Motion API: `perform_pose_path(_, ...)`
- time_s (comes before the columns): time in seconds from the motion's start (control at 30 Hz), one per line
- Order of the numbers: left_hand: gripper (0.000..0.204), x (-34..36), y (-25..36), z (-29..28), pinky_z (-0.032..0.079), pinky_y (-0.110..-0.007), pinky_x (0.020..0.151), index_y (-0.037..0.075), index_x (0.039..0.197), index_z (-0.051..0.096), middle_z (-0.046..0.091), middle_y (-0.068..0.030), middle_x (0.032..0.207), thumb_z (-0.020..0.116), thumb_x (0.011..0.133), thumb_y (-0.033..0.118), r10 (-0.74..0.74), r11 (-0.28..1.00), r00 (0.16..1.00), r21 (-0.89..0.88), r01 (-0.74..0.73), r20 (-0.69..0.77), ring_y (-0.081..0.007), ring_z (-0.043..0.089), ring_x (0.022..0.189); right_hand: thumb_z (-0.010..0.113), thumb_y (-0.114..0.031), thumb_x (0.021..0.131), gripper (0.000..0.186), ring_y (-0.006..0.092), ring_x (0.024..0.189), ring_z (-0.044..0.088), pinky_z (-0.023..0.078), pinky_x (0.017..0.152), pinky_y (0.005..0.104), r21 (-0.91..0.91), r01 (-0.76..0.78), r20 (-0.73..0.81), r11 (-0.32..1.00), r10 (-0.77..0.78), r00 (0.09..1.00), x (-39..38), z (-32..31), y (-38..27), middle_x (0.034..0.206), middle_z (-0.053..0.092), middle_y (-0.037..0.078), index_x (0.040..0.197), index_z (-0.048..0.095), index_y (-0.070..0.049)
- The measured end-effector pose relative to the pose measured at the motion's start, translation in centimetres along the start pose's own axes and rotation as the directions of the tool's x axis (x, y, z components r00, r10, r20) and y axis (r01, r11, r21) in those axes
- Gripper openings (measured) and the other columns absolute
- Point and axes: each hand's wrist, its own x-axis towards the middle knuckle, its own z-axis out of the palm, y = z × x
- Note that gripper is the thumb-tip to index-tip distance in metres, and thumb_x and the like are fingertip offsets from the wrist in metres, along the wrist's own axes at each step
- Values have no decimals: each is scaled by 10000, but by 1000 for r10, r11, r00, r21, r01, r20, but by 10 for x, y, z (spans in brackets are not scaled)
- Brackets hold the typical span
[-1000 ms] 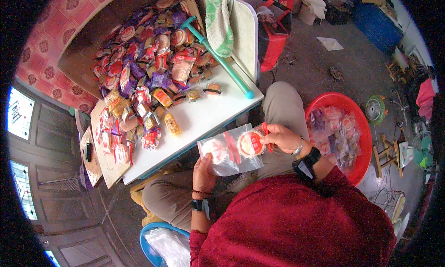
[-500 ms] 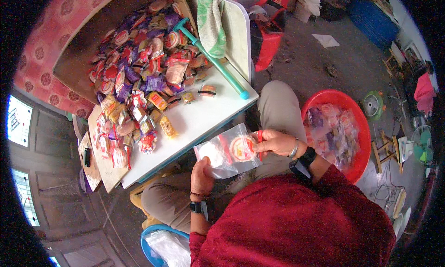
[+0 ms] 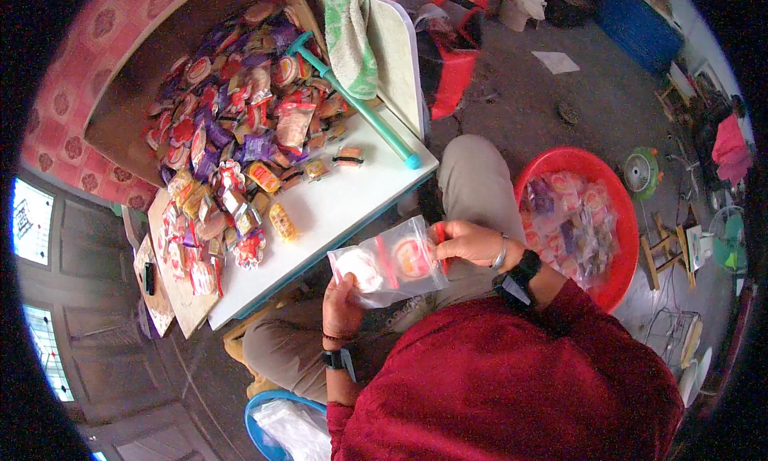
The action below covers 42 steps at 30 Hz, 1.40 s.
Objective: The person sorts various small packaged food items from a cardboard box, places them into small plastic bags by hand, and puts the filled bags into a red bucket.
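Observation:
Over my lap, a clear plastic bag hangs tilted between my two hands. Inside it lie a pale round packet on the left and a red-edged round packet on the right. The lower left corner of the bag is pinched by my left hand, thumb on top. My right hand closes on the bag's right end, and a bit of red wrapper shows at its fingertips. Whether those fingers also grip the red packet is hidden.
A white-topped table carries a heap of small wrapped snacks and a teal plunger-like tool. At my right stands a red tub holding filled bags. A blue basin with clear bags sits lower left. A towel drapes over a board.
The bag's face has turned slightly, and the pale round packet shows more fully. Both hands keep hold of the bag. The whole view has shifted a little.

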Motion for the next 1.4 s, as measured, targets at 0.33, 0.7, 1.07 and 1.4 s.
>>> perform_pose_path(0.33, 365, 1, -1, 18, 500, -354, 787, 29, 1172, 483, 587, -66, 1072, 563, 830, 128, -47, 996, 999, 71, 45, 24, -204, 591, 937, 581, -128, 827, 180, 87, 721, 535, 448, 654, 247, 70, 126, -9, 990, -125, 992, 6, 8, 8, 836, 564, -12, 983, 535, -51)
perform_pose_path(0.7, 517, 10, -16, 16, 441, -380, 880, 11, 1257, 392, 532, -102, 1158, 600, 813, 173, -26, 997, 1000, 76, 26, -10, -229, 559, 986, 649, -147, 702, 343, 121, 741, 561, 472, 642, 281, -458, 235, -239, 857, -373, 896, -5, 18, -9, 837, 604, 47, 992, 538, -4)
perform_pose_path(1.07, 493, 16, -16, -5, 436, -231, 689, 116, 1353, 288, 561, -53, 1090, 424, 929, 326, -147, 969, 982, 184, 167, -116, -141, 552, 876, 580, -164, 857, 310, 185, 885, 601, 520, 714, 329, 156, 668, -710, 727, -388, 588, -99, -78, -29, 1026, 597, 51, 1140, 513, -57)
perform_pose_path(1.4, 491, 20, -20, -18, 435, -250, 743, 94, 1333, 343, 546, -46, 1118, 460, 916, 325, -188, 939, 979, 276, 203, -80, -131, 537, 905, 587, -114, 843, 118, 154, 659, 577, 498, 562, 296, -432, 178, -897, 884, -442, 17, -245, -267, 190, 757, 572, 16, 951, 581, -68)
